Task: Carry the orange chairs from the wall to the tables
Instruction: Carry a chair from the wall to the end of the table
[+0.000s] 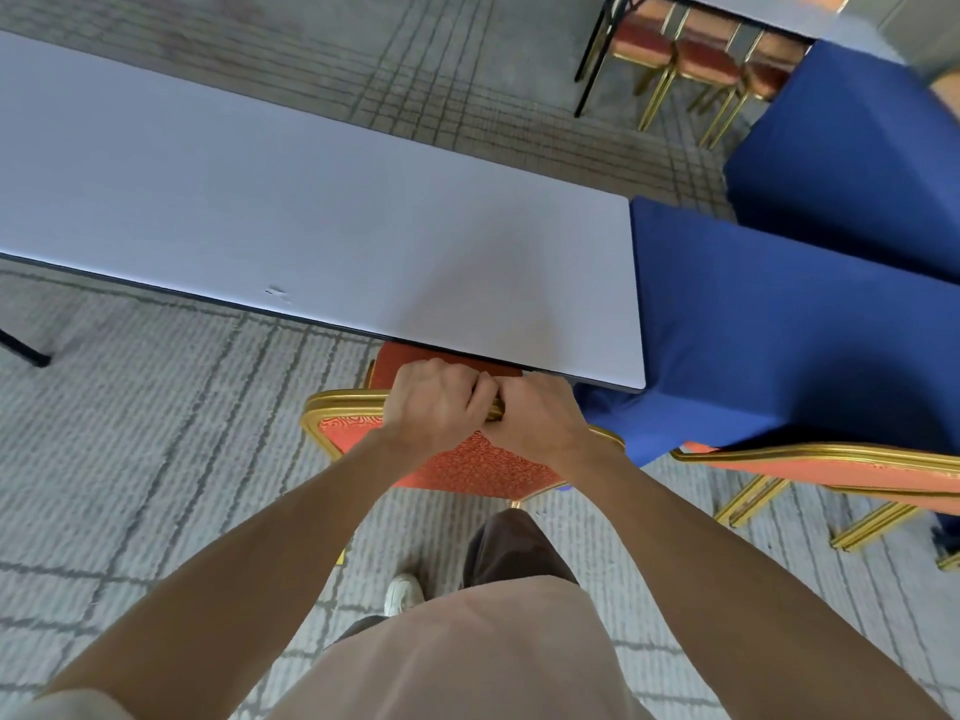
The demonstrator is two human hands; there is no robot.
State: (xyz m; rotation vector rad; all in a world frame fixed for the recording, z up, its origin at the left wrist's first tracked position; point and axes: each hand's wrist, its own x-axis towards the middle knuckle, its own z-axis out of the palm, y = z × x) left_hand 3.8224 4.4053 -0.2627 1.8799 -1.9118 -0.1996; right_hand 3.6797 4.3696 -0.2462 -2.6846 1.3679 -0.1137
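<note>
Head view: We stand behind the orange chair (483,465), its seat partly under the grey table (311,200).
Hands: Our left hand (436,407) and right hand (540,420) curl over its gold top rail, side by side.
Axis: The rail runs parallel to the table edge, both hands equally near. Any push goes straight ahead.

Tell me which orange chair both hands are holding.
The orange, gold-framed chair at the grey table's near edge: left hand and right hand grip its top rail. The chair beside the blue cloth and the chairs at the far table are untouched.
</note>
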